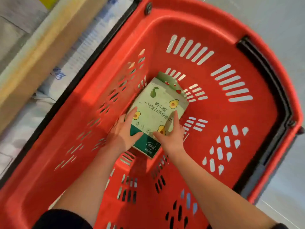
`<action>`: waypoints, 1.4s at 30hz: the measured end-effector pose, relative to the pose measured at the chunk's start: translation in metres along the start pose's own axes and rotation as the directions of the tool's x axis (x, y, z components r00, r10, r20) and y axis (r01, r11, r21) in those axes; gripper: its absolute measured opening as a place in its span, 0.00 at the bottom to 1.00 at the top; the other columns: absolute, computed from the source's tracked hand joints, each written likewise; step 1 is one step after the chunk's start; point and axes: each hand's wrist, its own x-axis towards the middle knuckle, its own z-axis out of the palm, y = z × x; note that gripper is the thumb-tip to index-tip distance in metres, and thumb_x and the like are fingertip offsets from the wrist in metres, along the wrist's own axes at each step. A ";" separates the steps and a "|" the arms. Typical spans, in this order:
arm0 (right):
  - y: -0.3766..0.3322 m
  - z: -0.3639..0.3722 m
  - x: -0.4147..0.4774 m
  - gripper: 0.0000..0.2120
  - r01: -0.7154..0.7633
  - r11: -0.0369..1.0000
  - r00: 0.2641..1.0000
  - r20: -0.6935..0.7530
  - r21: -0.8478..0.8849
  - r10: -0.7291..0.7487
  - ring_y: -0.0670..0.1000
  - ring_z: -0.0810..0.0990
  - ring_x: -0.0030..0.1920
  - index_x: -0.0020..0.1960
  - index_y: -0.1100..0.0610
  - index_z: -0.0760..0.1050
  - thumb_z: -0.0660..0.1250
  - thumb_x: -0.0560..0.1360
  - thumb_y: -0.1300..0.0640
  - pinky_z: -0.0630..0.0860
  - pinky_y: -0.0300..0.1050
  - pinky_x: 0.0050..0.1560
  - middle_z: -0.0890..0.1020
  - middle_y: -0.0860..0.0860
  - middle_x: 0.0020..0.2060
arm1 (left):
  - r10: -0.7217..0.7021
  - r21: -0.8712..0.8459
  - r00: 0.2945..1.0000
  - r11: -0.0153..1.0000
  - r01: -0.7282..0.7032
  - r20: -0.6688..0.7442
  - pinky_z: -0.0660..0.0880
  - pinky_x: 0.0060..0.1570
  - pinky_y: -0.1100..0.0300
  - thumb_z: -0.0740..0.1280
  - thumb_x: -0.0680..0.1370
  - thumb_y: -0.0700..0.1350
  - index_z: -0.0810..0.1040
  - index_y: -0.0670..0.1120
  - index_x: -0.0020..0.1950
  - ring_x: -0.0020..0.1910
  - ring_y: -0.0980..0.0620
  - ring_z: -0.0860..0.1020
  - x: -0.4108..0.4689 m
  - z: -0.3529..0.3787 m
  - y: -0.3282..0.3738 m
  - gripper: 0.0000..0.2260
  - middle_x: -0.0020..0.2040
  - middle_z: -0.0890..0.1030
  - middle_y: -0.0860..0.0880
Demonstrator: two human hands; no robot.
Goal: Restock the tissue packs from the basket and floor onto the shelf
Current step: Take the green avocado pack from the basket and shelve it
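A green tissue pack (156, 111) was seen lying flat at the middle of the bottom of the red basket (165, 30). Its near end was gripped from both sides. The left hand (125, 131) was closed on the left edge and the right hand (170, 136) on the right, with both thumbs laid on top.

Head view, steeply down, close above basket (206, 27).

This is a shop aisle. A red plastic shopping basket (189, 23) with a black carry handle (267, 76) sits on a grey floor (272, 14) and holds a brand-printed tissue pack (158, 103). At the upper left, a wooden shelf edge (33, 60) runs beside plastic-wrapped stock (79, 52).
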 end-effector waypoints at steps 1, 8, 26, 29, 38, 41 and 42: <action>0.003 0.003 0.003 0.47 0.007 1.000 1.000 0.004 0.006 -0.007 0.52 0.60 0.69 0.74 0.44 0.47 0.72 0.66 0.62 0.59 0.36 0.61 0.61 0.57 0.67 | 0.011 0.003 1.000 1.000 -0.011 -0.006 0.63 0.67 0.51 0.69 0.71 0.55 0.47 0.60 0.74 0.68 0.44 0.65 0.003 0.002 -0.001 0.40 0.71 0.65 0.47; 0.013 0.017 0.010 0.57 0.089 0.995 0.995 0.044 -0.054 -0.086 0.55 0.62 0.69 0.73 0.42 0.35 0.76 0.62 0.52 0.63 0.55 0.69 0.63 0.57 0.68 | 0.086 -0.056 0.995 0.995 -0.084 0.041 0.63 0.67 0.49 0.75 0.64 0.58 0.36 0.68 0.69 0.71 0.47 0.64 0.019 -0.005 -0.003 0.51 0.71 0.65 0.50; -0.055 -0.031 -0.064 0.57 0.194 0.977 0.981 0.035 -0.092 -0.192 0.53 0.70 0.65 0.71 0.35 0.37 0.75 0.57 0.44 0.72 0.60 0.60 0.72 0.50 0.65 | 0.057 -0.119 0.998 0.992 -0.053 0.037 0.66 0.66 0.45 0.73 0.58 0.58 0.42 0.75 0.66 0.67 0.45 0.69 -0.068 -0.088 0.060 0.49 0.70 0.69 0.50; -0.087 -0.051 -0.102 0.56 0.225 0.969 0.974 0.052 -0.105 -0.221 0.48 0.69 0.62 0.71 0.36 0.35 0.75 0.61 0.52 0.71 0.49 0.61 0.68 0.51 0.66 | 0.071 -0.152 0.997 0.986 -0.070 -0.001 0.67 0.65 0.45 0.76 0.60 0.54 0.44 0.75 0.67 0.67 0.47 0.70 -0.101 -0.117 0.081 0.49 0.69 0.70 0.50; -0.163 -0.115 -0.213 0.55 0.408 0.908 0.911 -0.023 -0.100 -0.412 0.37 0.63 0.55 0.67 0.35 0.30 0.73 0.67 0.61 0.65 0.17 0.43 0.61 0.49 0.68 | 0.254 -0.140 0.955 0.951 -0.275 -0.150 0.69 0.64 0.57 0.76 0.66 0.46 0.46 0.68 0.72 0.63 0.62 0.66 -0.204 -0.207 0.160 0.48 0.68 0.69 0.55; -0.193 -0.141 -0.249 0.56 0.469 0.880 0.875 -0.097 -0.079 -0.475 0.33 0.62 0.56 0.69 0.35 0.32 0.73 0.66 0.62 0.67 0.19 0.43 0.61 0.48 0.67 | 0.330 -0.114 0.922 0.927 -0.356 -0.201 0.68 0.65 0.57 0.75 0.68 0.46 0.46 0.68 0.71 0.64 0.64 0.65 -0.239 -0.241 0.195 0.46 0.69 0.67 0.57; -0.203 -0.150 -0.261 0.56 0.493 0.867 0.858 -0.125 -0.076 -0.498 0.30 0.61 0.55 0.70 0.36 0.32 0.73 0.66 0.62 0.67 0.19 0.44 0.61 0.47 0.67 | 0.357 -0.101 0.909 0.918 -0.384 -0.215 0.68 0.66 0.56 0.74 0.69 0.46 0.45 0.69 0.71 0.65 0.64 0.64 -0.250 -0.253 0.207 0.46 0.70 0.66 0.58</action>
